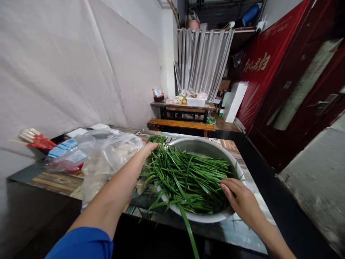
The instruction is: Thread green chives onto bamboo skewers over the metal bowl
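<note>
A heap of long green garlic chives [188, 176] fills a wide metal basin [238, 163], and their leafy ends spill over its left rim. One long blade hangs down in front. My left hand [154, 146] reaches to the basin's far left edge and is closed around chives, with green ends showing on both sides of it; most of its fingers are hidden. At the right side of the basin, my right hand [238, 194] has thumb and fingers drawn together on the other ends of the chives.
Left of the basin, clear plastic bags [107, 151] lie on the wood-patterned table [253, 194], near red-wrapped chopsticks [40, 140] by the wall. Beyond are an orange bench [185, 125] and another table with a white tub [196, 101]. A dark red door [304, 90] stands to the right.
</note>
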Tool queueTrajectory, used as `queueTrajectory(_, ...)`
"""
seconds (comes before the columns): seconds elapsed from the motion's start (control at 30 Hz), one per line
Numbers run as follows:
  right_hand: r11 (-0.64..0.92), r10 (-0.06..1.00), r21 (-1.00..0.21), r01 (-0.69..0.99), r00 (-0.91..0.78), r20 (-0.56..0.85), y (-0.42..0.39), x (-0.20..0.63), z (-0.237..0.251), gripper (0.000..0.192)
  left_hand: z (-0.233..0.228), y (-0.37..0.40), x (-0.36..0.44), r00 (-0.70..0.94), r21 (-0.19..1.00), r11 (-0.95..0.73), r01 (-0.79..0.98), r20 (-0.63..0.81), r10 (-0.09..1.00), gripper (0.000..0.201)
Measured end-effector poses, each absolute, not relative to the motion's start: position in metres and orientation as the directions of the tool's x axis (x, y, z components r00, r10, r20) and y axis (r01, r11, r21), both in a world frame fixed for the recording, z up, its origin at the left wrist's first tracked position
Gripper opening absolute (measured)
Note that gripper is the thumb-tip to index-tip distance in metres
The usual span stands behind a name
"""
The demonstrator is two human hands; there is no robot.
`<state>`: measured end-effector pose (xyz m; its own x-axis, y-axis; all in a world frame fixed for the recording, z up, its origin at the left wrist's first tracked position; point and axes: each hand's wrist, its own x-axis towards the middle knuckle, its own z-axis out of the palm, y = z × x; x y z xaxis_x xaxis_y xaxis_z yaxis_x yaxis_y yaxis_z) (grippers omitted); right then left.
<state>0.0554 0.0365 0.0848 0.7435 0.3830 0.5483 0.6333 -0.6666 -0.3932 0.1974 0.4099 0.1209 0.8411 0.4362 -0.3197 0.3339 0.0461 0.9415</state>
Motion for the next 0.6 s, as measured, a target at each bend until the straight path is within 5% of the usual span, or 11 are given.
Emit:
queueTrajectory(0.13, -0.584, 0.495, -0.334, 0.74, 0.65, 0.576, 0.042, 0.009, 0.085, 0.025, 0.146, 0.391, 0.156, 0.861, 0.917, -0.296, 0.267, -0.089, 0.502, 0.031)
queueTrajectory(0.2, -0.578, 0.53, -0.259, 0.774, 0.598, 0.601, 0.043, -0.012, 0.079, 0.033, 0.158, 0.37, 0.122, 0.914, 0.592, -0.805, 0.036, 0.306, 0.266, 0.04)
queueTrajectory(0.23, -0.58, 0.522, -0.239, 0.779, 0.581, 0.625, 0.041, -0.02, 0.074, 0.037, 0.163, 0.358, 0.104, 0.919, 0.411, -0.91, -0.057, 0.377, 0.113, 0.043)
queueTrajectory(0.3, -0.593, 0.431, -0.27, 0.758, 0.583, 0.689, 0.035, -0.029, 0.06, 0.037, 0.17, 0.333, 0.074, 0.94, 0.195, -0.943, -0.272, 0.264, -0.216, 0.048)
queueTrajectory(0.4, -0.65, 0.125, -0.47, 0.597, 0.694, 0.709, 0.021, -0.028, 0.033, 0.023, 0.168, 0.301, 0.056, 0.761, 0.142, -0.761, -0.633, -0.066, -0.645, 0.062)
queueTrajectory(0.47, -0.712, -0.006, -0.56, 0.423, 0.794, 0.608, 0.013, -0.02, 0.016, 0.021, 0.159, 0.286, 0.062, 0.632, 0.155, -0.66, -0.735, -0.196, -0.75, 0.081)
queueTrajectory(0.6, -0.835, -0.02, -0.476, 0.277, 0.849, 0.528, 0.011, 0.001, -0.005, 0.025, 0.131, 0.267, 0.086, 0.629, 0.013, -0.657, -0.754, -0.275, -0.727, 0.12)
